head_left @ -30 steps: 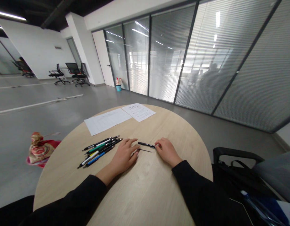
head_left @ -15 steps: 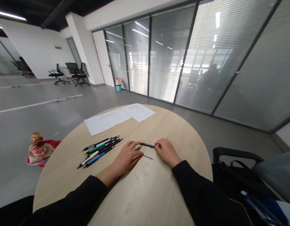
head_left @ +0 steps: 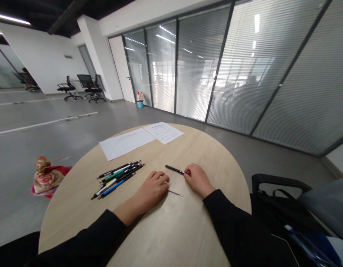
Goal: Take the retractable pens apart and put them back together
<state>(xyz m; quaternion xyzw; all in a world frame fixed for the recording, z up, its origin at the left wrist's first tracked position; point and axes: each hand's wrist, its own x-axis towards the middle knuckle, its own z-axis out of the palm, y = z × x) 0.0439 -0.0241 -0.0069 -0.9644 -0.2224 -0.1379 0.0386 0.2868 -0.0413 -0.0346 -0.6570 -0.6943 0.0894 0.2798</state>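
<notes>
Pale oak-look laminate tops our round table [head_left: 171, 226], set before a slatted glass partition [head_left: 260, 74]. On it we count two paper sheets [head_left: 125, 144] and roughly six pens [head_left: 118, 180] in a loose bunch. Our curled left hand [head_left: 151, 191] rests empty beside one thin refill [head_left: 175, 193]. Our right hand's fingertips [head_left: 188, 172] touch one black pen [head_left: 174, 170]; whether they clamp it, we cannot tell.

The person wears a matte black long-sleeved top [head_left: 232, 226]. The left sleeve [head_left: 90, 239] ends partway up the forearm, the right sleeve [head_left: 215, 200] nearer the wrist, and the left hand [head_left: 150, 192] and right hand [head_left: 198, 180] are bare.
</notes>
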